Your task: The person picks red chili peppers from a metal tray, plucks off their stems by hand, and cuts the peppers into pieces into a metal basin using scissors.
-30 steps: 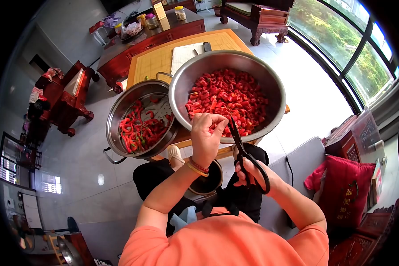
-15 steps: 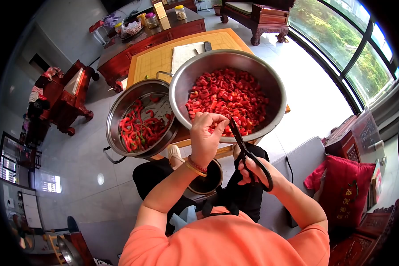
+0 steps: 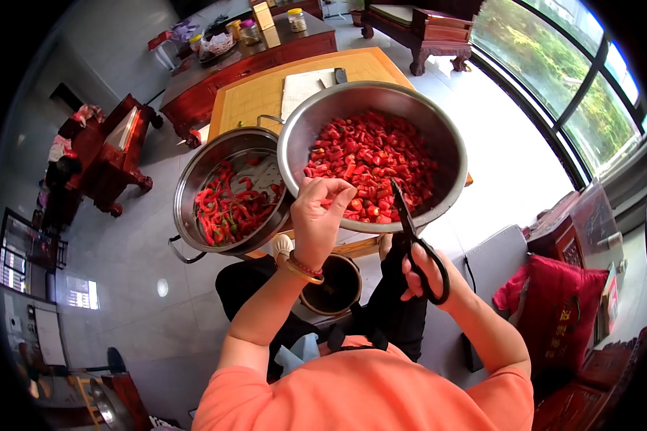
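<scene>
My left hand (image 3: 320,215) is over the near rim of the large metal bowl (image 3: 449,179), its thumb and fingertips pinched together. Whatever sits in that pinch is too small or hidden to make out. Black scissors (image 3: 407,219) are gripped in my right hand (image 3: 425,274), with the blades pointing up over the bowl's near edge. Cut red chili pieces (image 3: 370,158) fill the bottom of the bowl. To its left, a steel pot (image 3: 187,179) with a perforated base holds whole red chilies (image 3: 226,208), some with green stems.
Bowl and pot rest on a wooden table (image 3: 244,97), with a white board (image 3: 305,90) and a dark-handled knife (image 3: 339,75) behind. A dark bucket (image 3: 332,287) stands between my legs. A red cushion (image 3: 561,312) lies at right on the grey seat (image 3: 492,269).
My right hand has shifted right and slightly down with the scissors, widening the gap to my left hand. The left hand has moved slightly left, still pinched.
</scene>
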Available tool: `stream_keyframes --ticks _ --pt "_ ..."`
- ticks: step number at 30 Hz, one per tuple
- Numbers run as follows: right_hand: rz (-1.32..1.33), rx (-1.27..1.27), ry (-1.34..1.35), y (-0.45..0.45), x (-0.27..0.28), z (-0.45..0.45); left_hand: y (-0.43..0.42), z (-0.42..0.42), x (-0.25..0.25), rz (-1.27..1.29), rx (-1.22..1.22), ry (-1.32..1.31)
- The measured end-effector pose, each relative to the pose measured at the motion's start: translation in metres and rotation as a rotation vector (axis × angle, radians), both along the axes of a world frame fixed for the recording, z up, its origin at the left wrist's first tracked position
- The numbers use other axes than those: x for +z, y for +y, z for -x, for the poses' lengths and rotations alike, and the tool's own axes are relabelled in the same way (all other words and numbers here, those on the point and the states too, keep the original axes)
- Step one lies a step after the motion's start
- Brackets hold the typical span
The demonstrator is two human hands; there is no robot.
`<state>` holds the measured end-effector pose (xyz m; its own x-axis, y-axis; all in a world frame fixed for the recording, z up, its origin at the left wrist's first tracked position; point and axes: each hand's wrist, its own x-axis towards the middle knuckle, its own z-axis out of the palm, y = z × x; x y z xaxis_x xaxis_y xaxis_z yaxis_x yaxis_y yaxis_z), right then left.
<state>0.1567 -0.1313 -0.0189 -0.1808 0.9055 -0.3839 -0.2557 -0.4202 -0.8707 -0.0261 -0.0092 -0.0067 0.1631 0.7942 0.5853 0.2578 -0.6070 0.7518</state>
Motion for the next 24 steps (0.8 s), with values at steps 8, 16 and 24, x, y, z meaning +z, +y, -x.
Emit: stream_keyframes --ticks 8,16,24 --pt "0.065 -0.065 0.096 0.0 -0.018 -0.002 -0.047 0.052 -0.04 -0.18 -0.167 0.468" --pt "-0.072 -0.054 0.049 0.003 -0.021 0.003 -0.054 0.103 -0.1 0.081 -0.281 0.629" --pt "-0.084 -0.129 0.049 0.002 -0.02 0.003 0.082 0.213 -0.002 0.045 0.266 0.692"
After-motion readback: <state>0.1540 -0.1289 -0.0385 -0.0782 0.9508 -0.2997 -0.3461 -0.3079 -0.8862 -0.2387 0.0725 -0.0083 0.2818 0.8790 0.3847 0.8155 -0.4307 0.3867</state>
